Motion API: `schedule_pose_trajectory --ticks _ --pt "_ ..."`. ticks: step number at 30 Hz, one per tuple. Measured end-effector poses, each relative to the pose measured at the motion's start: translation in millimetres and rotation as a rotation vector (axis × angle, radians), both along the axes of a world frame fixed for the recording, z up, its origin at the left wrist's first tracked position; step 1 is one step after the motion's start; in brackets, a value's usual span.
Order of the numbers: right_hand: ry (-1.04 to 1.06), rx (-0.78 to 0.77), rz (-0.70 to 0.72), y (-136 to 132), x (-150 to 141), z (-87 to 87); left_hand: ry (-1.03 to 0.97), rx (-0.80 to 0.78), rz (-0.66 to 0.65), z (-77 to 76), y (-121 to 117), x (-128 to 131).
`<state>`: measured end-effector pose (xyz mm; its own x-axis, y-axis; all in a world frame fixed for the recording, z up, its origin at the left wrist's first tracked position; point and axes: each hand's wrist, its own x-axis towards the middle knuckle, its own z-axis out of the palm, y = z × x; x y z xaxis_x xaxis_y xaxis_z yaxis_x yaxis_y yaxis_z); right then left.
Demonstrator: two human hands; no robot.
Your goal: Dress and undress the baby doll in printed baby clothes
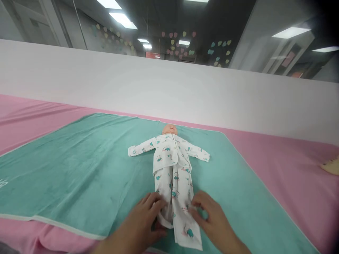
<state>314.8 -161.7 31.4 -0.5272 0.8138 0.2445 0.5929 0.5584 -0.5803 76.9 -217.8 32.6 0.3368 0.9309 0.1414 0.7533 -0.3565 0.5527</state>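
A baby doll (170, 129) lies on its back, dressed in a white printed long-sleeved top (166, 151) and matching trousers (182, 197). Its sleeves stretch out to both sides. The trouser leg on the left ends higher than the one on the right. My left hand (144, 218) is at the lower left trouser leg, fingertips touching the cloth and thumb apart near the hem. At the outer edge of the right leg, my right hand (210, 217) pinches the fabric between thumb and forefinger. Cuffs cover the doll's hands, and its feet do not show.
Beneath the doll is a green blanket (87, 169) with pale edging, spread over a pink cover (280, 158). A white low wall (132, 84) runs behind, topped by glass with heart stickers. A beige object (331, 165) is partly visible at the right edge.
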Motion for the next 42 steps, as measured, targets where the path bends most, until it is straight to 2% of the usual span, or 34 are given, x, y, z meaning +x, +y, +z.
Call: schedule_pose_trajectory --ticks 3,5,7,9,14,17,20,22,24,26,28,31,35,38,42 --pt "-0.124 0.189 0.150 -35 -25 -11.0 0.096 0.156 0.083 -22.7 -12 21" --pt "-0.176 0.258 0.049 -48 -42 -19.8 0.136 0.231 0.124 -27.8 -13 28" --pt "-0.179 0.265 -0.088 -54 -54 -26.2 0.159 0.307 0.136 -27.5 -12 30" --pt "-0.132 0.251 -0.145 -56 -60 -27.7 0.165 0.391 0.137 -24.8 -13 28" --pt "0.032 0.287 -0.128 -64 -68 -17.4 0.061 0.629 0.141 -18.9 -29 14" --pt "0.100 0.314 -0.135 -74 -75 -14.9 0.034 0.701 0.182 -21.3 -39 6" --pt "0.159 0.307 -0.188 -82 -82 -18.1 0.033 0.603 0.346 -24.9 -42 0" --pt "0.201 0.296 -0.205 -87 -86 -21.4 -0.024 0.403 0.505 -23.0 -39 -1" --pt "0.243 0.279 -0.209 -90 -91 -24.0 -0.167 0.148 0.615 -16.0 -35 3" --pt "0.263 0.252 -0.216 -91 -97 -25.1 -0.381 -0.078 0.618 -6.2 -32 9" --pt "0.253 0.224 -0.248 -90 -104 -24.3 -0.588 -0.192 0.581 2.5 -31 17" --pt "0.211 0.201 -0.328 -85 -112 -20.2 -0.753 -0.192 0.612 7.5 -33 25" --pt "0.144 0.198 -0.356 -78 -111 -18.4 -0.752 -0.162 0.649 1.5 -36 22" --pt "0.092 0.287 -0.394 -78 -103 -26.6 -0.530 -0.097 0.689 -4.4 -43 13" --pt "0.067 0.315 -0.448 -87 -96 -45.0 -0.143 0.202 0.596 -11.6 -57 6"
